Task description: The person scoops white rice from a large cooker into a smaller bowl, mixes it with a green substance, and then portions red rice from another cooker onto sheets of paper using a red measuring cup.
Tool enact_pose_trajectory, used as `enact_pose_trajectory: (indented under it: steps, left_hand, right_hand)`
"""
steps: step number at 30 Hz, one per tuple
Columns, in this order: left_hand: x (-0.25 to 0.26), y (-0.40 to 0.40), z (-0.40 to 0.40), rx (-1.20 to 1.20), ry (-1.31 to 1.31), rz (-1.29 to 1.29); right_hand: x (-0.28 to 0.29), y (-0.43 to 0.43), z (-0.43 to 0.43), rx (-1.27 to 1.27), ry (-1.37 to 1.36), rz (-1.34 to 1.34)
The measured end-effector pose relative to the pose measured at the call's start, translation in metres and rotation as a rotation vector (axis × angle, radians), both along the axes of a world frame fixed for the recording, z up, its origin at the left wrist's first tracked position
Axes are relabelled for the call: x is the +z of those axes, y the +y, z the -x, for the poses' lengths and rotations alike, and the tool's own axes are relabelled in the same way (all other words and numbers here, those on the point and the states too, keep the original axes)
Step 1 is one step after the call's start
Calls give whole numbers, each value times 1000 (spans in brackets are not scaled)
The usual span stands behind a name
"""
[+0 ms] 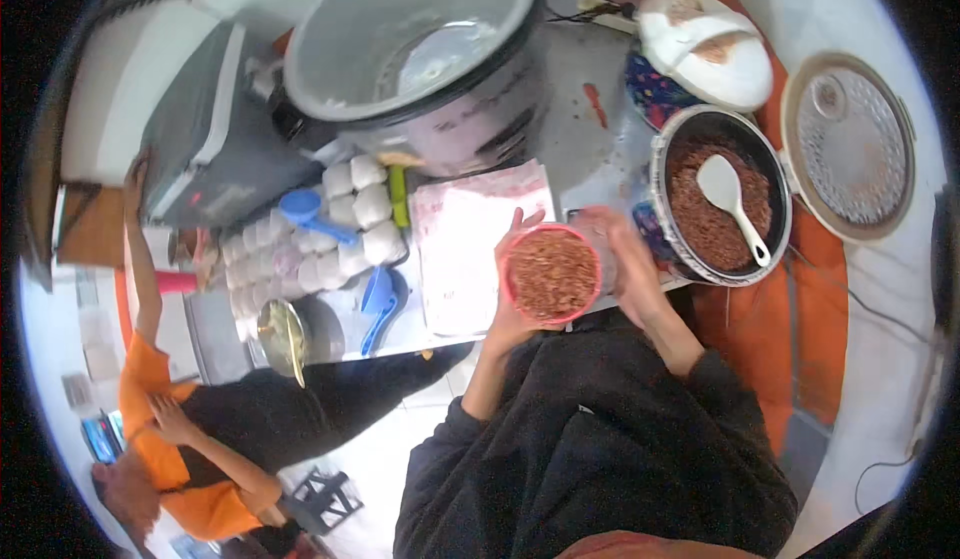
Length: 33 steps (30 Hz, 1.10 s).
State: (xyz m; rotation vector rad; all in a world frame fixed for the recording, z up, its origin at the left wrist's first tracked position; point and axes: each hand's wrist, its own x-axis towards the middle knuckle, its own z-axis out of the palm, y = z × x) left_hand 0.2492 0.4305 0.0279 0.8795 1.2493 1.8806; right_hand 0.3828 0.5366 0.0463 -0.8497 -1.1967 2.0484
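My left hand (510,274) is wrapped around the side of a pink-rimmed cup (553,274) filled with reddish-brown rice. My right hand (619,259), partly blurred, is at the cup's right side beside something greyish and see-through; its exact hold is unclear. Beneath and to the left of the cup lies a stack of white and pink paper sheets (480,251). At my right stands an open rice cooker (780,206) holding the same reddish rice, with a white rice paddle (724,188) resting on it.
Rows of white wrapped bundles (300,255), blue scoops (379,293) and a metal bowl (283,338) stand left. A large grey tub (412,41) is at the back, a second cooker with white lid (705,49) back right. A person in orange (157,401) is at the left.
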Motion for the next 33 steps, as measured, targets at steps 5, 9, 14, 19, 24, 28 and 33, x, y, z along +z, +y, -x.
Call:
enact_pose_trajectory:
  steps: [5,9,14,19,24,28,33]
  left_hand:
    - [-38,-46,37,50,825,477]
    - [-104,-105,71,69,744,760]
    - [-124,-111,79,147,770,649]
    - [-110,-89,95,102,963,748]
    - [-121,-85,101,0,997,785]
    - [-111,-81,99,-9,920,824]
    - [-109,-97,106,108,648,570]
  right_hand:
    - [-64,-29,51,188,145,544]
    - [-81,-32,99,141,184,323]
    - [-176,-39,136,370,-438,-1453]
    - [-185,-39,140,437,-491,-1470]
    - [-182,-20,150,533,-295,-1663]
    - [-129,-13,143,413,-222,-1655]
    - [21,30,53,-408,-458,-1670]
